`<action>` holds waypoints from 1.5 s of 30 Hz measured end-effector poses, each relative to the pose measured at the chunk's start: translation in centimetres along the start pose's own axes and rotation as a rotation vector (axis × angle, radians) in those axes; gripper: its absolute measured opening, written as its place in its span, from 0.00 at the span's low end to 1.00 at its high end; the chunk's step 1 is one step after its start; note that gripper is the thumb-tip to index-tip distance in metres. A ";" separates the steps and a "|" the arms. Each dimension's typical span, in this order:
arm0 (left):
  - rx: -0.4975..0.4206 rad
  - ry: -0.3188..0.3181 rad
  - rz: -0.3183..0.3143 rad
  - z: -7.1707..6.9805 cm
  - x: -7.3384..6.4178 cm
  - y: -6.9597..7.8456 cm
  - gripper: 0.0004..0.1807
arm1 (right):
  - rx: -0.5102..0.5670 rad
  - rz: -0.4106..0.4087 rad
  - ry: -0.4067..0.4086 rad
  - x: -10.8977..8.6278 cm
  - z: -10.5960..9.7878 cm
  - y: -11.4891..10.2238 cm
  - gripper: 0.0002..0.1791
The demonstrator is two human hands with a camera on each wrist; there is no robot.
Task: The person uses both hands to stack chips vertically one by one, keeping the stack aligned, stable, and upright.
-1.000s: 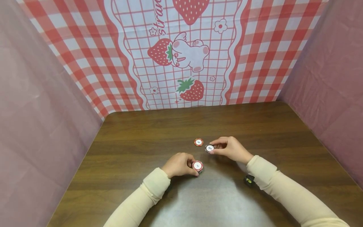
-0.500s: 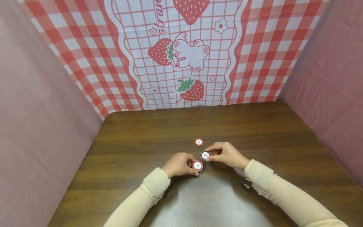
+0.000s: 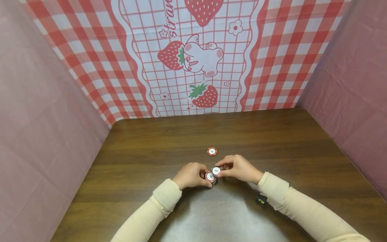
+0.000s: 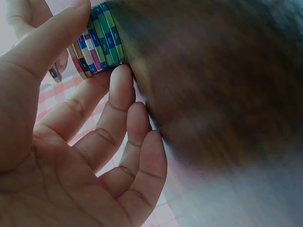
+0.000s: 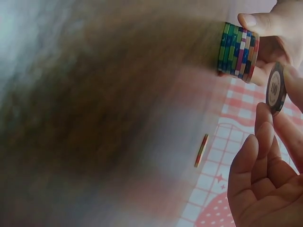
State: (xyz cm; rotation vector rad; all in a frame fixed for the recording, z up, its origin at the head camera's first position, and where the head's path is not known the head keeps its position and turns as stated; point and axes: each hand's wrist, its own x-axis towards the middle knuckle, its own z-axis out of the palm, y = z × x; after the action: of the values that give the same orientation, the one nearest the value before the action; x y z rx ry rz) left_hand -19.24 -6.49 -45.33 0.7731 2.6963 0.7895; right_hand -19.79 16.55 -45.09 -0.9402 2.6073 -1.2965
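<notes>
A stack of poker chips [image 3: 210, 178] stands on the table with a red chip marked 5 on top. My left hand [image 3: 191, 175] grips it from the left between thumb and fingers. Blue, green, purple and red edges show along the chip stack [image 4: 102, 40] in the left wrist view. My right hand [image 3: 242, 168] pinches a black poker chip [image 5: 275, 88] marked 100, held apart from the stack in the right wrist view. From the head, this chip overlaps the stack's upper right edge. A single red chip [image 3: 212, 151] lies flat farther back.
The brown wooden table [image 3: 145, 141] reaches back to a strawberry-patterned cloth [image 3: 193, 60]. Pink curtains [image 3: 347, 84] hang at both sides. A small black device [image 3: 261, 199] sits beneath the right wrist.
My right hand has brought the black chip left and nearer to me, from beside the lone red chip to the stack. The left hand and the stack have stayed put.
</notes>
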 end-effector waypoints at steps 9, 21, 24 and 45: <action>0.000 0.007 0.007 0.0 0.0 0.0 0.16 | 0.003 -0.038 -0.041 0.3 0.5 0.1 0.15; 0.009 0.013 0.023 0.0 -0.1 0.0 0.16 | -0.067 -0.057 -0.075 0.6 0.9 -0.1 0.12; 0.009 0.012 0.022 0.1 0.0 -0.1 0.16 | -0.083 -0.057 -0.077 0.6 1.0 0.0 0.12; 0.002 0.016 0.020 0.0 -0.1 -0.1 0.16 | -0.130 -0.041 -0.100 1.1 1.7 -1.0 0.12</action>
State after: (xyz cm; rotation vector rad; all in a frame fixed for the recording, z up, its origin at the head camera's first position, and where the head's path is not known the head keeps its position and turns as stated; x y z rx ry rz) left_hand -19.17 -6.62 -45.37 0.7992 2.7076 0.8013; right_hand -19.65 14.31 -45.21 -1.0544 2.6350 -1.0692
